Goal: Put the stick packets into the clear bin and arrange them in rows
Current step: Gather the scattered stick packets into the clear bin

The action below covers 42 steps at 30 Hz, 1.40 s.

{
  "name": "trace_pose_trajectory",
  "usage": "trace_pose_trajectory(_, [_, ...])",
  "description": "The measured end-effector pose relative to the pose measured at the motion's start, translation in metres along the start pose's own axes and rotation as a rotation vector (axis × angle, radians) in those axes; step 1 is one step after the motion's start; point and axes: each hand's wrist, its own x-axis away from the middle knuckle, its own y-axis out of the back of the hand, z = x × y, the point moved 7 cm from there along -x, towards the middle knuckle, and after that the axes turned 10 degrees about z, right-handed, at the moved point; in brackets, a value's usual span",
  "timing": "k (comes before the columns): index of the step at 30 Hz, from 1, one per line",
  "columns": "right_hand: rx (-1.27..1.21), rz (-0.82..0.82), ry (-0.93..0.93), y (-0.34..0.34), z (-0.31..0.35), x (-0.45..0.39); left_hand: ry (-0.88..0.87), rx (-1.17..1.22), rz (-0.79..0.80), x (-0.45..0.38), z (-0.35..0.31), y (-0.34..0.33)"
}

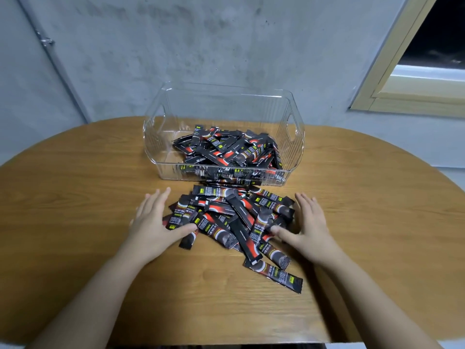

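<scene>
Now both hands lie flat with fingers spread: left hand (153,222) and right hand (308,226) flank a loose heap of stick packets (234,222) at centre frame on the wooden table (75,197), gripping nothing. Just above, the clear bin (161,137) holds another jumbled pile, not rows.

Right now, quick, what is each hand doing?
Left hand: open, fingers straight, thumb touching the loose stick packets.
Right hand: open, fingers straight, thumb touching the same pile.
</scene>
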Motion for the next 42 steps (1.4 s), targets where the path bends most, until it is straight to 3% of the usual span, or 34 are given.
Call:
trace_pose_trajectory(5, [0.053, 0.224, -0.004, -0.022, 0.035, -0.016, -0.097, -0.071, 0.194, -0.010, -0.027, -0.028])
trace_pose_trajectory(8, [0.150, 0.332, -0.059, -0.030, 0.054, -0.030, -0.108, -0.277, 0.252, -0.019, -0.046, -0.038])
trace_pose_trajectory(14, [0.464, 0.495, -0.190, -0.043, 0.068, -0.040, -0.079, -0.436, 0.304, -0.031, -0.055, -0.038])
trace_pose_trajectory(18, [0.480, 0.437, -0.153, -0.041, 0.073, -0.043, -0.155, -0.451, 0.180, -0.028, -0.059, -0.033])
trace_pose_trajectory(24, [0.266, 0.292, -0.073, -0.033, 0.073, -0.046, -0.213, -0.277, 0.047, -0.026, -0.052, -0.020])
trace_pose_trajectory(31, [0.194, 0.145, -0.001, -0.021, 0.073, -0.049, -0.220, -0.086, -0.075, -0.030, -0.045, -0.009])
trace_pose_trajectory(42, [-0.221, -0.052, 0.223, 0.034, 0.113, -0.041, -0.356, 0.150, -0.441, -0.021, -0.083, 0.073])
